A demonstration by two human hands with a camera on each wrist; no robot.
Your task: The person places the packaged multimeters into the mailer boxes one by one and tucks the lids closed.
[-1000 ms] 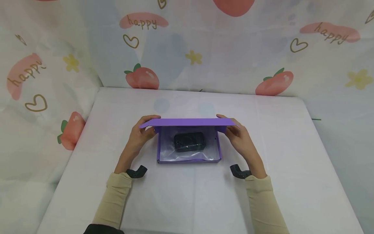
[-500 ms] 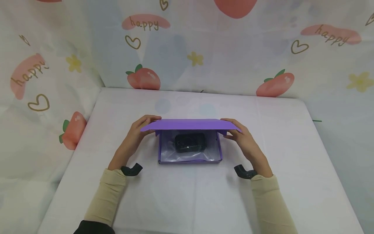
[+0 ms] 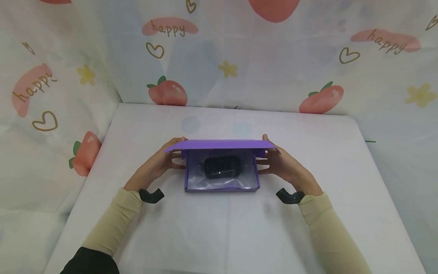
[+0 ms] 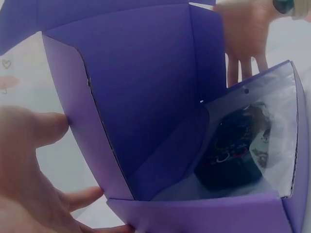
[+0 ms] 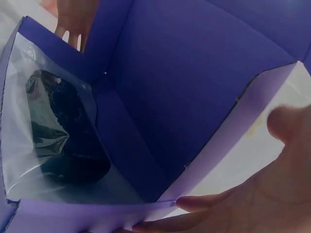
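Note:
A purple cardboard box (image 3: pixel 222 190) stands on the white table with its lid (image 3: pixel 219 144) raised. Inside lies a rounded black object (image 3: pixel 223 166) wrapped in clear plastic (image 5: pixel 29 160); its kind does not show. My left hand (image 3: pixel 154 166) is at the box's left side. In the left wrist view its thumb (image 4: pixel 51 128) touches the lid's side flap, and its other fingers reach the box wall. On the opposite side my right hand (image 3: pixel 285 167) has its thumb up beside the lid and its straight fingers (image 5: pixel 204 201) against the box's side.
White cloth covers the table (image 3: pixel 212 232). Behind it hangs a printed fabric backdrop (image 3: pixel 205 49), which continues along the left side. Each wrist carries a black camera mount, the left mount (image 3: pixel 152 196) and the right mount (image 3: pixel 289 196).
Both hands have shifted from the lid's sides, their fingers now lower and spread along the box walls. The lid dipped forward slightly, then tilted back. The box has stayed in place.

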